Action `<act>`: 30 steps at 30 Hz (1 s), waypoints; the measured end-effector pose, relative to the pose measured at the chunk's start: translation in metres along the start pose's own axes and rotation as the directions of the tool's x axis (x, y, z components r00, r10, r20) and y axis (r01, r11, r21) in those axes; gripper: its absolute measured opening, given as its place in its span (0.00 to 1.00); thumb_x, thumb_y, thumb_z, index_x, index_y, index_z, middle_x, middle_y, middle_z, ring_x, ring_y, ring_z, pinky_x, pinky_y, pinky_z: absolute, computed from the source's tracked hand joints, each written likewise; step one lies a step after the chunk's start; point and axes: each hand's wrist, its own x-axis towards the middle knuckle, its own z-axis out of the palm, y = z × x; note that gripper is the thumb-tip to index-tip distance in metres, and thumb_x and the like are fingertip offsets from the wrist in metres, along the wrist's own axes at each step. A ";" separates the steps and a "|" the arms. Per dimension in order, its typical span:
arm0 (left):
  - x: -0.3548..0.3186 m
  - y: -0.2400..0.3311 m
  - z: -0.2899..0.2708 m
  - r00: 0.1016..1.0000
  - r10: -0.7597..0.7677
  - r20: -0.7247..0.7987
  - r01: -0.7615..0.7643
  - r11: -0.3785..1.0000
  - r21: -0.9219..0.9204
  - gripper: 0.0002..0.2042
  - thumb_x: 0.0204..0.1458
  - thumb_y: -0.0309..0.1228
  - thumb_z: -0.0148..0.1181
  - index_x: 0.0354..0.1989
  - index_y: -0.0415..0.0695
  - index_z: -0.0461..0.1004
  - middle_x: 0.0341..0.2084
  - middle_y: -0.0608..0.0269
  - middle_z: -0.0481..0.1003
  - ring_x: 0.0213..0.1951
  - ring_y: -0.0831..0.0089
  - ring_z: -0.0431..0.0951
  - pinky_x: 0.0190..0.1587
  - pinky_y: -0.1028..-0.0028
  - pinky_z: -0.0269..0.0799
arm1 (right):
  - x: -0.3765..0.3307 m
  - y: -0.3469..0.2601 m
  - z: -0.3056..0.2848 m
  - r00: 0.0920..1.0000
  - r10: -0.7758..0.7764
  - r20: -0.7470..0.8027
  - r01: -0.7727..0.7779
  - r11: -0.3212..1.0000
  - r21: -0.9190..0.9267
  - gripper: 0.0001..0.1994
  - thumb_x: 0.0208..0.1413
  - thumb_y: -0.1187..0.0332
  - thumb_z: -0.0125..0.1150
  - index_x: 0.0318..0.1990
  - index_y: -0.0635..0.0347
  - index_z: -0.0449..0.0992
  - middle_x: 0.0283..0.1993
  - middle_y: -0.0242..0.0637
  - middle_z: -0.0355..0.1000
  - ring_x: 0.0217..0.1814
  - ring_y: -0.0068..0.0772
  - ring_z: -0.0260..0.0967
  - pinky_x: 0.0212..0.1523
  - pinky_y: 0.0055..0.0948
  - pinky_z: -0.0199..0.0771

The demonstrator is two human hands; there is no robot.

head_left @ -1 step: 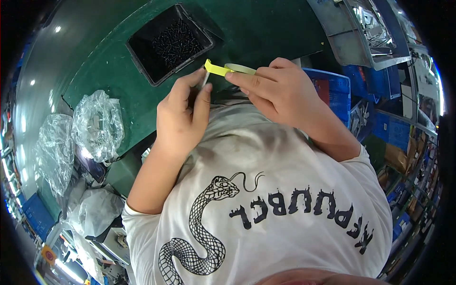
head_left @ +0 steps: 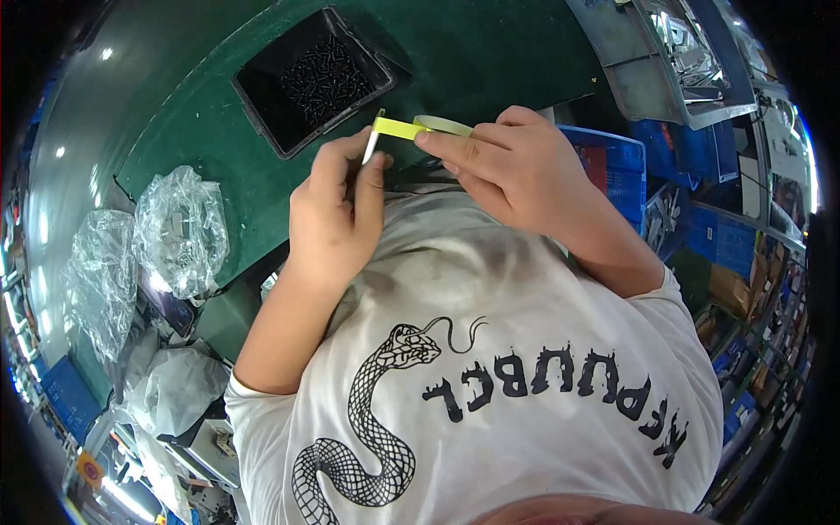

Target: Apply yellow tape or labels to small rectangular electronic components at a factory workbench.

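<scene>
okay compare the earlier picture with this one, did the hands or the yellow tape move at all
Nothing visibly changed. The left hand pinches the small white piece at the end of the yellow tape strip as before, the right hand holds the tape roll, and the black tray sits where it was.

Two crumpled clear plastic bags (head_left: 179, 229) (head_left: 98, 278) left of the left hand (head_left: 337, 214); white bag (head_left: 175, 389) below them.
</scene>
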 end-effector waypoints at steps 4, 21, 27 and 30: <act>0.001 0.005 0.004 0.996 -0.078 -0.036 0.063 0.950 -0.306 0.06 0.64 0.22 0.50 0.47 0.36 0.66 0.37 0.56 0.80 0.32 0.79 0.79 0.33 0.79 0.73 | 0.001 0.001 0.000 1.000 0.007 -0.008 -0.007 1.000 -0.007 0.25 0.49 0.75 0.65 0.57 0.52 0.76 0.23 0.24 0.68 0.23 0.27 0.65 0.32 0.27 0.61; 0.009 0.006 -0.018 0.931 -0.123 0.345 0.353 0.552 -0.756 0.07 0.64 0.25 0.51 0.47 0.36 0.67 0.23 0.60 0.75 0.22 0.79 0.73 0.27 0.81 0.69 | -0.001 0.007 -0.002 0.993 -0.087 0.077 0.090 0.995 -0.030 0.24 0.47 0.71 0.65 0.55 0.47 0.78 0.22 0.23 0.63 0.22 0.26 0.59 0.31 0.28 0.58; 0.010 0.016 -0.009 0.957 -0.249 0.150 0.289 0.756 -0.587 0.06 0.63 0.25 0.56 0.41 0.34 0.75 0.24 0.63 0.77 0.23 0.83 0.72 0.28 0.81 0.68 | 0.005 0.015 -0.005 0.984 -0.169 0.053 0.176 0.965 -0.193 0.21 0.45 0.69 0.64 0.51 0.42 0.82 0.20 0.21 0.57 0.21 0.24 0.56 0.31 0.27 0.57; 0.024 0.031 -0.013 0.940 -0.338 0.040 0.315 0.820 -0.477 0.05 0.58 0.24 0.62 0.32 0.35 0.78 0.21 0.70 0.76 0.23 0.87 0.67 0.27 0.83 0.63 | 0.016 0.027 -0.013 0.975 -0.220 0.042 0.222 0.929 -0.298 0.20 0.44 0.69 0.63 0.48 0.41 0.83 0.19 0.21 0.55 0.21 0.23 0.56 0.31 0.26 0.58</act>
